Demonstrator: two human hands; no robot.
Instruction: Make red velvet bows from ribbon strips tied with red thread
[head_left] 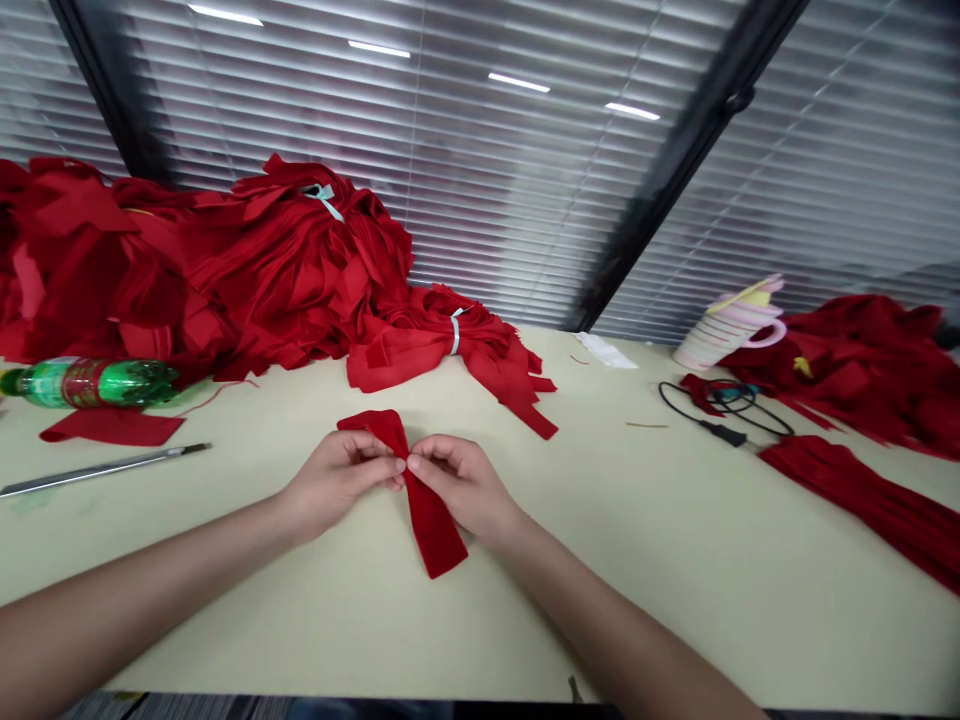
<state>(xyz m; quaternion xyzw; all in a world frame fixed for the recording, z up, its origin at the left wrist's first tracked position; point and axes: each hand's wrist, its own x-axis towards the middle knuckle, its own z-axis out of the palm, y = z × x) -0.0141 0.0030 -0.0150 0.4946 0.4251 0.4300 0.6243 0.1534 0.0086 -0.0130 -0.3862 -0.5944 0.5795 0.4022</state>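
Centrally, a red fabric strip (pixel 436 535) lies between the two hands, over the pale table (pixel 300 630). Left hand (pixel 337 483) and right hand (pixel 466 488) meet at its narrowed middle, each pinching the cloth between thumb and fingers; the wider ends extend free, one away from the person, one toward. Judged from its present state, this piece is partway worked: the middle is gathered, but no tie shows around it, though the fingertips may hide one. Behind lie a small red bundle (pixel 397 360), bound with a pale blue tie (pixel 456 332), and a large red heap (pixel 255 270); whether their pieces are finished or waiting cannot be told. At left: green bottle (pixel 105 383), on its side, and slim metal tool (pixel 105 469). At right: striped mug (pixel 720 335), near a second red pile (pixel 870 350)
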